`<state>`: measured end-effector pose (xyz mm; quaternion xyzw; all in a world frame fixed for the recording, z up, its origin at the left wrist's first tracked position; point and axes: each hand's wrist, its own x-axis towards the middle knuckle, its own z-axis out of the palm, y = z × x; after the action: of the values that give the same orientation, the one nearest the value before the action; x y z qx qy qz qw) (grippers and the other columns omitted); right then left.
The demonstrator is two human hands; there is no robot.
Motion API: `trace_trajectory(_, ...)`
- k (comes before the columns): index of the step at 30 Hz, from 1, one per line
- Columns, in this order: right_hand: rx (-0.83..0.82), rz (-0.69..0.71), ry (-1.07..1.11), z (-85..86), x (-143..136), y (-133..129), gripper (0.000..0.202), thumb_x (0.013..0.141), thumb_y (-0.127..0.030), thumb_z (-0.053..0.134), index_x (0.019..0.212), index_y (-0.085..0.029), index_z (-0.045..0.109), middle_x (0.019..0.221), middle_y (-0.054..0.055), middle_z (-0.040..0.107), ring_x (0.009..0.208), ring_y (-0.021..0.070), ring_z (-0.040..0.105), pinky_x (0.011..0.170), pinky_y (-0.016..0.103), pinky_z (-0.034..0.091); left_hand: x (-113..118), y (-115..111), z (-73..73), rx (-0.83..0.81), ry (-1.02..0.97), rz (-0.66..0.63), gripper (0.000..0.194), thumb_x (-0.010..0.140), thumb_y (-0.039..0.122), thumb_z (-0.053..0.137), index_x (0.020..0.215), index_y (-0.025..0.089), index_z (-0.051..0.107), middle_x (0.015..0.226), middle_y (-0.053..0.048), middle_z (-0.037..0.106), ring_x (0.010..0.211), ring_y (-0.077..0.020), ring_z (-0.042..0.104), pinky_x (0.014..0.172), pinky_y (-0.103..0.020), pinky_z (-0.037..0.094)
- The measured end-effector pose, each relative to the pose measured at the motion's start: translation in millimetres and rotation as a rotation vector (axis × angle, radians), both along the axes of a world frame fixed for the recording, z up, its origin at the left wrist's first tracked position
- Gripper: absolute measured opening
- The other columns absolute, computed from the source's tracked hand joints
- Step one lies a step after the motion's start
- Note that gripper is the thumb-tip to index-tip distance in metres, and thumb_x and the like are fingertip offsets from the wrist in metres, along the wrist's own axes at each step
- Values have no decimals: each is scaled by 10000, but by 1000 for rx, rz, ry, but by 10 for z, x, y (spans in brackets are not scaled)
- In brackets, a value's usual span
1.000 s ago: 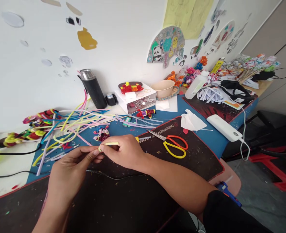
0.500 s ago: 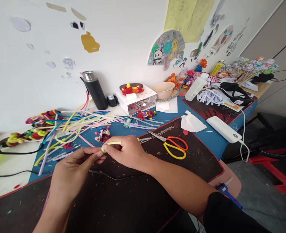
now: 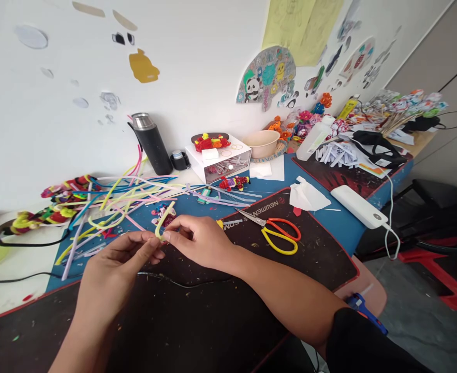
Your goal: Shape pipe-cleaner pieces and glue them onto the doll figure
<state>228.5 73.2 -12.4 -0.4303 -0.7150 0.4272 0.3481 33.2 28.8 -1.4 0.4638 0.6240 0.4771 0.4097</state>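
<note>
Between the fingertips of both hands is a short pale-yellow pipe cleaner [image 3: 163, 219], its free end standing up and leaning right. My left hand [image 3: 125, 259] pinches its lower end, which is partly hidden by the fingers. My right hand [image 3: 199, 239] is closed at the bend, thumb and forefinger against it. Just behind the fingers sits a small fuzzy figure [image 3: 160, 211] in dark red, white and blue, partly covered. To the right of my right hand, scissors [image 3: 278, 235] with one orange and one yellow handle lie spread on the dark mat [image 3: 197, 321].
Loose pipe cleaners [image 3: 135, 194] in several colours spread across the back left. A black thermos [image 3: 152, 145], a white drawer box [image 3: 218, 158] and a beige bowl [image 3: 261, 144] line the wall. Further right lie crumpled tissue [image 3: 309, 194] and a white power bank [image 3: 358, 207] with a cable.
The pipe cleaner's free end has swung from lying rightward over my right hand to pointing upward. My right fingers have shifted slightly; both hands stay close together.
</note>
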Motion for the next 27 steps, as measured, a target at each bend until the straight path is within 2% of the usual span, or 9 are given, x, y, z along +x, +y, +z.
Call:
trace_trajectory(5,-4,78,-25,-41,-28,45,227,1085,-396,728,987,-215,826,761,-27,702,687,136,574,645,269,342,-4,10,30,23,-67,11,527,589,722,1021,762,254,848,691,-51,759,623,-215,681,585,-291,584)
trace_trajectory(8,24,93,-67,-75,-67,85,197,1086,-349,730,979,-220,834,845,-2,771,751,154,644,653,273,343,-31,39,14,18,-75,-15,548,632,737,994,852,250,874,708,-52,765,642,-218,679,599,-297,573)
trace_trajectory(11,53,80,-131,-53,-100,111,173,1085,-296,710,989,-233,840,876,12,804,798,177,690,671,278,358,-96,65,-12,25,36,-31,602,617,773,968,909,254,878,774,-57,800,685,-237,697,626,-314,569)
trace_trajectory(14,126,150,-242,36,-128,135,169,1086,-293,700,1037,-240,853,910,31,822,836,202,704,687,292,350,-171,74,-19,59,224,-35,578,637,795,916,872,270,860,888,-59,848,777,-265,731,681,-330,567)
trace_trajectory(18,145,210,-307,98,-173,182,237,1118,-371,681,987,-224,814,828,17,784,756,183,664,665,286,326,-244,75,7,41,349,-18,529,732,801,813,823,282,855,824,-43,830,736,-260,708,660,-334,535)
trace_trajectory(20,159,217,-282,52,-189,195,249,1134,-383,668,987,-224,792,840,12,788,754,174,669,669,278,332,-261,79,9,50,363,-4,498,750,781,805,782,286,842,791,-38,811,732,-260,704,686,-340,546)
trace_trajectory(23,250,242,-310,-66,-178,187,242,1147,-377,659,1004,-224,782,906,29,821,804,185,710,675,292,312,-274,82,-35,80,342,5,446,750,730,844,788,286,839,858,-38,824,809,-263,723,766,-337,566)
trace_trajectory(27,343,271,-376,-150,-101,171,290,1174,-422,625,1041,-223,788,951,47,847,832,198,745,670,315,282,-274,77,-100,-48,239,33,487,703,722,901,894,275,865,846,-27,818,742,-229,689,676,-305,528)
